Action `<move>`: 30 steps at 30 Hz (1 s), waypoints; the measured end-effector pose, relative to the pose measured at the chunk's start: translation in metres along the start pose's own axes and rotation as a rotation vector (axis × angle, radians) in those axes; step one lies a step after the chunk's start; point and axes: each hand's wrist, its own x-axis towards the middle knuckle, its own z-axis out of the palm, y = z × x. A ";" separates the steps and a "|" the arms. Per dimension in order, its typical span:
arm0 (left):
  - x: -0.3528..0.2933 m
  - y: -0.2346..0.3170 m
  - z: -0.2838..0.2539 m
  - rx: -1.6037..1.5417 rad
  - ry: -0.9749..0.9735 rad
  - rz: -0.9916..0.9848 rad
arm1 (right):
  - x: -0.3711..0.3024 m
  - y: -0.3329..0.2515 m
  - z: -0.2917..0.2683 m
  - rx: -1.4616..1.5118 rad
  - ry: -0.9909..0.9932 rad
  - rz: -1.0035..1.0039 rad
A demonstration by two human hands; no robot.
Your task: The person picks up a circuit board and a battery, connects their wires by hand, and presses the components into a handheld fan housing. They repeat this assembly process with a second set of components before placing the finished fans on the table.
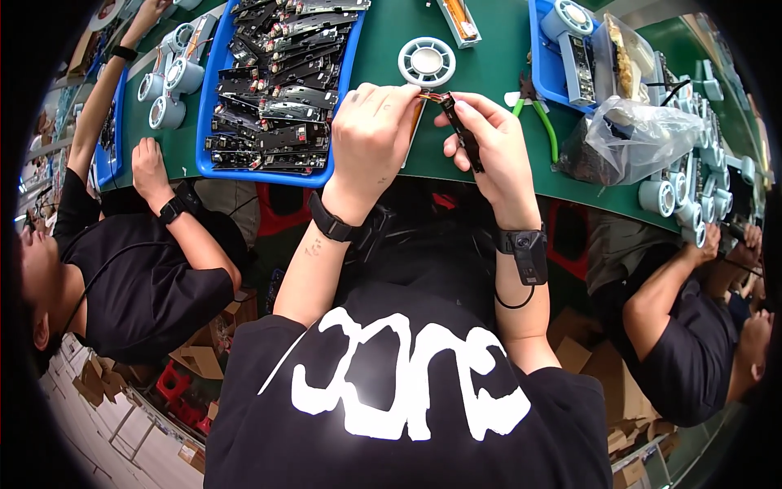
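Note:
My right hand (pixel 495 151) grips a narrow black circuit board (pixel 463 134), held tilted between thumb and fingers. Thin coloured wires (pixel 432 96) run from the board's upper end to the fingertips of my left hand (pixel 375 134), which are pinched together on them. Just beyond both hands lies a pale blue fan (pixel 427 63) with a round slotted head. Its handle is partly hidden by my left hand, and a pale edge with some orange shows between the hands.
A blue tray (pixel 204 147) heaped with black circuit boards stands left. Green-handled cutters (pixel 541 114), a clear plastic bag (pixel 631 138) and a blue bin (pixel 547 61) are right. Another pale housing (pixel 462 23) lies at the far edge. Co-workers sit on both sides, beside several fans (pixel 167 110).

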 end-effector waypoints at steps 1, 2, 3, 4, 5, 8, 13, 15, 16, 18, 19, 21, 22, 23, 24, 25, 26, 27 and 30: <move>0.000 0.001 -0.001 -0.017 -0.001 -0.041 | 0.000 0.000 0.000 0.003 -0.003 0.005; 0.000 0.002 -0.001 -0.033 -0.002 -0.083 | 0.000 0.000 0.001 0.007 -0.006 0.009; 0.000 0.001 -0.001 -0.033 -0.003 -0.083 | 0.000 0.000 0.001 0.009 -0.009 0.015; 0.001 -0.002 -0.001 -0.003 0.004 -0.036 | 0.000 0.000 0.001 0.010 -0.008 0.015; 0.001 -0.006 -0.001 0.027 0.009 0.011 | -0.001 0.000 0.001 0.009 -0.013 0.022; 0.002 -0.007 -0.002 0.068 0.008 0.056 | 0.000 0.000 -0.001 0.011 -0.021 0.036; -0.002 -0.008 -0.001 0.079 -0.016 0.055 | -0.001 0.001 0.000 0.006 -0.030 0.045; -0.001 -0.007 0.000 0.075 -0.029 0.057 | -0.001 0.002 0.000 0.019 -0.026 0.052; -0.001 -0.006 0.001 0.046 -0.017 0.032 | -0.002 0.002 0.000 0.019 -0.025 0.052; 0.000 -0.005 0.002 -0.014 0.009 -0.018 | -0.002 0.004 0.001 0.042 -0.021 0.061; 0.000 -0.006 0.002 -0.014 0.009 -0.019 | -0.002 0.005 0.001 0.053 -0.020 0.065; -0.004 -0.010 0.000 -0.012 0.017 0.025 | -0.002 0.005 0.002 0.055 -0.022 0.067; -0.004 -0.011 -0.001 -0.011 0.021 0.046 | -0.002 0.005 0.002 0.058 -0.025 0.069; -0.004 -0.011 -0.002 -0.012 0.021 0.045 | -0.002 0.004 0.002 0.060 -0.029 0.071; -0.004 -0.012 -0.003 0.021 0.006 0.059 | -0.001 0.005 0.002 0.060 -0.029 0.072; -0.004 -0.012 -0.005 0.055 -0.008 0.074 | -0.001 0.005 0.001 0.060 -0.026 0.070; -0.004 -0.012 -0.006 0.089 -0.023 0.088 | 0.000 0.005 0.000 0.060 -0.023 0.069; -0.004 -0.012 -0.007 0.090 -0.023 0.086 | 0.000 0.005 0.000 0.060 -0.020 0.068; -0.005 -0.009 -0.009 0.126 -0.113 0.048 | -0.002 0.003 0.005 0.034 -0.006 0.051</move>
